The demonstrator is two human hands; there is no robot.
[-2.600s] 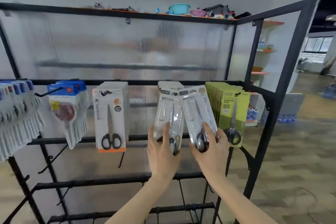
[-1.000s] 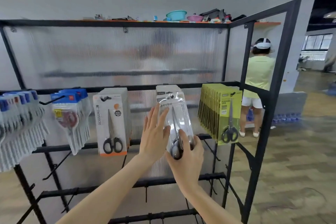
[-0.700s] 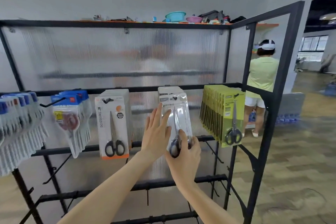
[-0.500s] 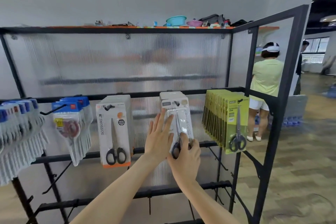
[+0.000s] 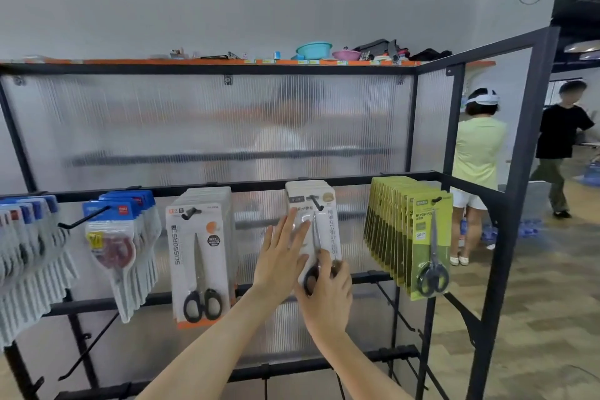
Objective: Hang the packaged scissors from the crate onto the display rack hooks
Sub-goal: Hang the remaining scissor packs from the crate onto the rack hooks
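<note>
Forearms reach up from the bottom of the view toward the black display rack [image 5: 357, 179]. Right hand [image 5: 328, 297] has its grip narrow, fingers curled round the lower end of the clear scissors pack [image 5: 319, 230] at the black handles. Left hand [image 5: 281, 255] lies flat beside it, fingers straight and spread wide, pressing the pack's left side. That pack hangs at the front of a short stack on its hook [image 5: 315, 203] on the middle rail, upright, just left of the row of green scissors packs [image 5: 422, 237]. To the left hang the white and orange scissors packs [image 5: 198, 256], then blue-topped packs [image 5: 113, 243], and more at the far left edge. Behind them all stands the ribbed translucent panel [image 5: 207, 127]. Up top, an orange-edged shelf [image 5: 207, 61] carries a teal bowl [image 5: 313, 49] and a pink bowl [image 5: 346, 54]. Farther off on the right, a person in a pale green top [image 5: 477, 153] stands on the wood-patterned floor, and another in black [image 5: 561, 146] is beyond
</note>
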